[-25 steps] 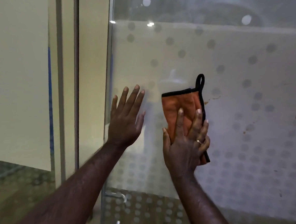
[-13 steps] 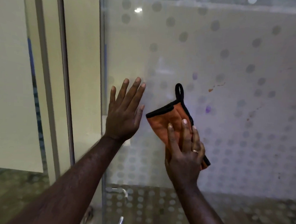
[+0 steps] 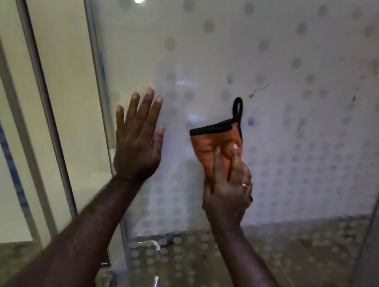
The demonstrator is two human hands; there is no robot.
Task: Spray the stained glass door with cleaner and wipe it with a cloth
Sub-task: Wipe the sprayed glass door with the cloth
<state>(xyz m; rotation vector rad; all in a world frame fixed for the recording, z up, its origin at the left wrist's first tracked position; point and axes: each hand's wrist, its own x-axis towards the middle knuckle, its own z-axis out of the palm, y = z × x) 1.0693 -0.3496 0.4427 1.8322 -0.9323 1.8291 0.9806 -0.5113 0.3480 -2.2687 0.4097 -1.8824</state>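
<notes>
— Glass door (image 3: 211, 45)?
— Smooth, frosted, patterned with round grey dots; brownish-orange smears (image 3: 258, 90) above and to the right of the cloth, more specks further right. Two small purple spots (image 3: 250, 121) just beside the cloth's loop.

— Cloth (image 3: 210, 144)?
— Orange, soft and nubbly, edged in black binding, with a narrow black hanging loop standing up from its top right corner. Flat against the glass, a little right of the middle of the door.

— Any writing?
— Small dark label (image 3: 106, 262) low on the door edge; too blurred to read.

— Right hand (image 3: 228, 185)?
— Pressed onto the lower part of the cloth, fingers loosely bent over the fabric, index extended upward; whether gripping or only pushing, cannot tell. Gold ring (image 3: 244, 185) on one finger.

— Left hand (image 3: 138, 138)?
— Spread wide, fingers straight, palm flat on the glass near the door's left edge, holding nothing; well clear of the cloth.

— Hardware?
— Curved, polished metal handle (image 3: 148, 245) low on the door, beneath the left forearm. Metal frame (image 3: 44, 92) running down beside cream wall panels.
</notes>
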